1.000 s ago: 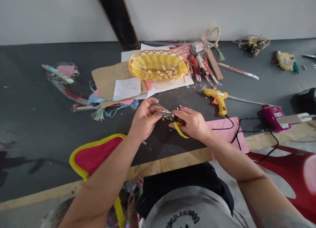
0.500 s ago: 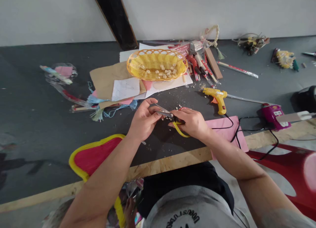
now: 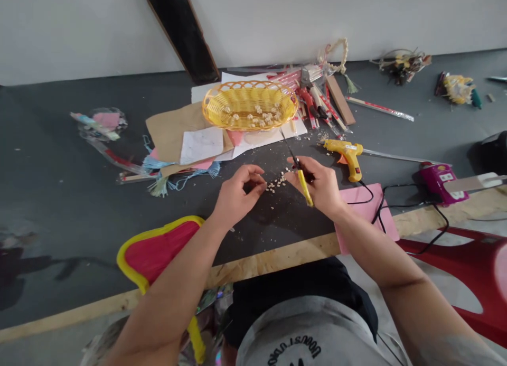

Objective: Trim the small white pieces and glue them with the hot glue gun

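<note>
My right hand (image 3: 320, 186) is wrapped around yellow-handled scissors (image 3: 304, 185), whose blades point up and away toward the basket. To its left, my left hand (image 3: 241, 193) is curled in a pinch, thumb against fingertips; anything between them is too small to make out. Small pale cut pieces (image 3: 277, 183) lie scattered on the dark table between the two hands. Beyond them stands a yellow woven basket (image 3: 222, 112) with several cream-coloured little clusters inside.
A yellow glue gun (image 3: 348, 153) lies right of my hands, its black cable crossing a pink sheet (image 3: 368, 197). Papers, tassels (image 3: 158, 184), wrapped sticks and pliers (image 3: 311, 103) surround the basket. A red, yellow-edged shape (image 3: 158, 247) sits by my left forearm. A phone (image 3: 184, 33) leans on the wall.
The scissors have come away from my left fingers and turned so the blades point forward. My hands have moved apart, showing the pale pieces between them.
</note>
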Demonstrator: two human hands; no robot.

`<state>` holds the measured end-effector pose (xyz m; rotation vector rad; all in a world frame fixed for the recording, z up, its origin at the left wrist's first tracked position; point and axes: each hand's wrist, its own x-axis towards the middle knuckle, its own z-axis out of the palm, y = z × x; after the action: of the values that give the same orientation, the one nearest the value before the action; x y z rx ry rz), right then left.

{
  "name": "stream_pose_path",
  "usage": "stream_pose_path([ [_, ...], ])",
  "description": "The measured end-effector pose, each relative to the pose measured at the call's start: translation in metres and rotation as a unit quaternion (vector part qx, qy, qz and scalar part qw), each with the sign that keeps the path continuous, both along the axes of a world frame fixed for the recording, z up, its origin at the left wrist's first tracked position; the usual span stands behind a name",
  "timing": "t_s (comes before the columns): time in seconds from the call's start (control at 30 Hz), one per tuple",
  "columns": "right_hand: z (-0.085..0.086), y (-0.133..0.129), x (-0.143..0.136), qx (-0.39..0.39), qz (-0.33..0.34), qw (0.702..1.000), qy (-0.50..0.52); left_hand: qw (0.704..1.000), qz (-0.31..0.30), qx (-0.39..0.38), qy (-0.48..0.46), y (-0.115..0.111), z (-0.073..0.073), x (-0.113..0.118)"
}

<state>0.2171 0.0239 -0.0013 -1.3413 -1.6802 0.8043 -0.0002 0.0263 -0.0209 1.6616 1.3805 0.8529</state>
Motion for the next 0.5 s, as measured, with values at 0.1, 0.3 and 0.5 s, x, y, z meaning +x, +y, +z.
stream_pose_path([
  [0.1, 0.001, 0.003, 0.001, -0.009, -0.038, 0.995, 0.088, 0.996, -0.014, 0.044, 0.081, 0.002, -0.002, -0.002],
  [0.3, 0.003, 0.009, 0.001, -0.041, -0.067, 0.974, 0.212, 0.977, -0.042, 0.106, 0.181, 0.006, 0.004, -0.007],
  [0.5, 0.004, 0.009, 0.003, -0.040, -0.066, 0.974, 0.214, 0.945, -0.042, 0.109, 0.305, 0.012, 0.014, -0.014],
])
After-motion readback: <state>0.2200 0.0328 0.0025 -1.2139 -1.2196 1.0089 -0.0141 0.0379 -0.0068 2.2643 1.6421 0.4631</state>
